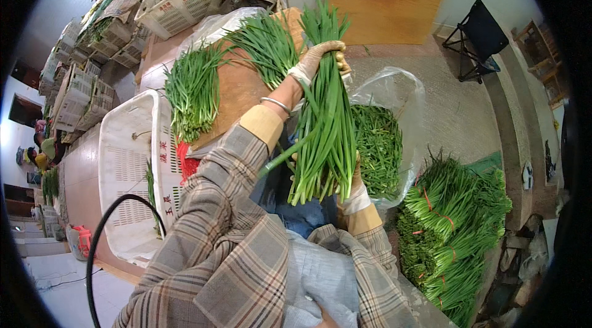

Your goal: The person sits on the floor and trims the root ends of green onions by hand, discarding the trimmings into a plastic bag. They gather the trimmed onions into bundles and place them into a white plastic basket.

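My left hand [319,60], in a worn light glove, is closed around the upper part of a bunch of green garlic chives [323,138], whose pale cut ends hang down. My right hand [357,184], also gloved, is behind the bunch's lower right side; its fingers are mostly hidden. A pile of shorter chives [194,92] lies on the left of a wooden board [238,92], and another bunch [268,48] lies at its far side. A clear plastic bag [414,110] holding loose green trimmings [377,152] stands right of the held bunch.
White plastic crates stand at my left [127,143] and at the back [185,4]. Tied chive bundles [453,235] are heaped at the right. A folding stool [481,36] and a leaning wooden panel [384,4] are by the wall. People are far off at left.
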{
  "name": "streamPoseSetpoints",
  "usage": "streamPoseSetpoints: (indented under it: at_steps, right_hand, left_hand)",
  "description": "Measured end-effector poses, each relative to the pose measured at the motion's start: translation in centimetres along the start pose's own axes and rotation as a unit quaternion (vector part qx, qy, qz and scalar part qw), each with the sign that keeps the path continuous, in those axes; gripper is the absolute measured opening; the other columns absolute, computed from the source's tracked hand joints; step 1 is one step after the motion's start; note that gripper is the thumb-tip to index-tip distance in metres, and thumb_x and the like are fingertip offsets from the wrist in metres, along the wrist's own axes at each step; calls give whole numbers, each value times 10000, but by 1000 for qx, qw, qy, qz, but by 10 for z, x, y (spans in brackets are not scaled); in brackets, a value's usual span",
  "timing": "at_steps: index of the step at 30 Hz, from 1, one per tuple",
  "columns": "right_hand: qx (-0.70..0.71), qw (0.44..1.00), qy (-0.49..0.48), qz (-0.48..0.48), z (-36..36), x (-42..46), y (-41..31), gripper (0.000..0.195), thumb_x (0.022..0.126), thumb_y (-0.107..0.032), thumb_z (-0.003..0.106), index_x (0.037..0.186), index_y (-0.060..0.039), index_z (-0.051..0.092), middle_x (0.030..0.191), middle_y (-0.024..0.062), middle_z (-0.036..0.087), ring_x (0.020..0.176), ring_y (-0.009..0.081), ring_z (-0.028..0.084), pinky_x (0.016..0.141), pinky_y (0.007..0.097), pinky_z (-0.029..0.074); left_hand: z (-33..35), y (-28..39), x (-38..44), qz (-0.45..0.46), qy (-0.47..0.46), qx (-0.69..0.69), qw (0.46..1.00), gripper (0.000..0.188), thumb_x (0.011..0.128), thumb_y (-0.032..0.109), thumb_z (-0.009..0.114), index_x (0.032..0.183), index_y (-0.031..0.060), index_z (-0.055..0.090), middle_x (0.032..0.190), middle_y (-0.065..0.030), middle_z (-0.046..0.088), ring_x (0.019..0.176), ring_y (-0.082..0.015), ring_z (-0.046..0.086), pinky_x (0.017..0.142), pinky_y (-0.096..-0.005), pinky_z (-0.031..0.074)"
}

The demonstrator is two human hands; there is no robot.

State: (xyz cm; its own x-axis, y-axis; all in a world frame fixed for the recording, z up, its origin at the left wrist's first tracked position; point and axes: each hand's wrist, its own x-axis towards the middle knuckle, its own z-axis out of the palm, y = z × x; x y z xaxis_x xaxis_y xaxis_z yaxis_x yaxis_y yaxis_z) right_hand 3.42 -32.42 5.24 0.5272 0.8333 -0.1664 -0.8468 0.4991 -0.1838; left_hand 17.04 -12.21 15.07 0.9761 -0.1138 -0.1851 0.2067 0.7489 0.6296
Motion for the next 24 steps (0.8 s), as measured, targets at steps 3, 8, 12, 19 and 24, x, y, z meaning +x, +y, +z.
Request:
streamPoseSetpoints:
  at_steps: [3,8,12,19,24]
  right_hand:
    - [-11,998,22,-55,-9,-7,3,713,710,-479,739,1250,-77,501,1191,85,574,1065,250,557,928,427,467]
    - [8,994,-106,14,27,4,2,922,689,-464,757,1390,-68,307,1371,189,391,1162,366,488,981,505,419]
    - [29,984,-162,62,27,17,-4,1102,681,-503,744,1431,-1,112,1301,285,426,1190,408,458,939,638,386]
    - [84,991,-100,18,46,33,12,888,747,-323,687,1430,-55,187,1441,210,274,1116,331,537,848,509,508]
    - [44,996,17,77,2,33,19,756,756,-252,687,1363,-38,290,1346,198,379,1021,295,596,812,461,542]
  left_hand:
    - [-19,-10,16,-9,11,22,1000,138,825,220,643,787,102,583,603,25,545,531,-121,538,522,-294,499]
    - [-22,-14,23,18,5,44,999,155,825,232,649,832,87,593,626,8,569,545,-133,560,582,-311,522]
    - [-39,-8,34,78,15,48,996,180,839,194,635,878,17,640,684,-29,616,548,-145,598,520,-263,507]
    - [-60,2,34,82,59,117,988,221,857,242,616,917,30,624,690,-26,591,609,-172,600,613,-307,549]
    - [-77,25,-3,-18,-38,1,999,304,867,309,600,969,23,621,828,-74,649,773,-211,636,754,-334,539]
